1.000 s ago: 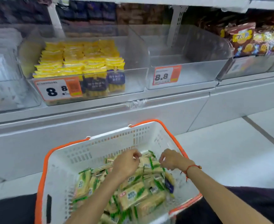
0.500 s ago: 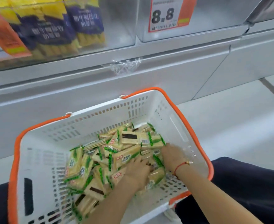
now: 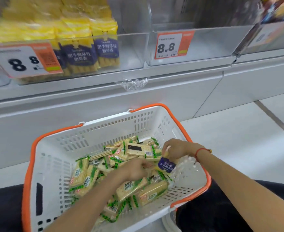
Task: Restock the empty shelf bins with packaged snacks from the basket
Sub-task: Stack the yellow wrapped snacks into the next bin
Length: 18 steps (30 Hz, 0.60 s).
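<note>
Basket [image 3: 94, 131]: white with orange rim, lower centre of frame, on my lap.
Cracker packets [image 3: 134, 190]: green-and-cream, heaped inside it.
Right hand [image 3: 176, 149]: pinching a blue-and-yellow packet [image 3: 166, 165] above the heap.
Left hand [image 3: 136, 169]: curled among the packets; grasp unclear.
Empty bin [image 3: 204, 47]: upper right, tagged 8.8.

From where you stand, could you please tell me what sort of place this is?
Most likely a shop's snack aisle. Clear shelf bins carry an orange 8.8 price tag, one bin holds yellow-and-purple snack packs, and a white basket with orange handles holds green-striped cracker packs.
</note>
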Tool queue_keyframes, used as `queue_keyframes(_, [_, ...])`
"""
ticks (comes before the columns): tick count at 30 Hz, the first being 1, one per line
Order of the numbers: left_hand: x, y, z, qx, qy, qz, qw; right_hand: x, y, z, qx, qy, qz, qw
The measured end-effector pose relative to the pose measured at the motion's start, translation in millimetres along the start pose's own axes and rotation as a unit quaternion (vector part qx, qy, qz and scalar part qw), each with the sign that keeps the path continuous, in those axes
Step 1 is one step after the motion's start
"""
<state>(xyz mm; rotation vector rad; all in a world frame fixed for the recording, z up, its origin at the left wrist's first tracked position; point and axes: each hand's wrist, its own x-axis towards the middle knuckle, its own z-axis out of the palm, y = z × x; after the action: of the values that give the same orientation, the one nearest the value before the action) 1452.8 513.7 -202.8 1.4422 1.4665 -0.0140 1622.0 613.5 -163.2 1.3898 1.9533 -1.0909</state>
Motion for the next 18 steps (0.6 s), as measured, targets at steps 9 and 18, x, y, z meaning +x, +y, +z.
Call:
queue_keyframes(9, [-93.1, 51.1, -115.3, -0.065, 0.058, -0.051, 0.995, -87.0, -92.6, -72.0, 0.209, -0.007, -0.125, 0.97])
queue_keyframes(18, [-171.7, 71.4, -207.0, -0.345, 0.367, 0.102, 0.858, -125.1, -170.8, -125.4, 0.44, 0.107, -0.353, 0.819])
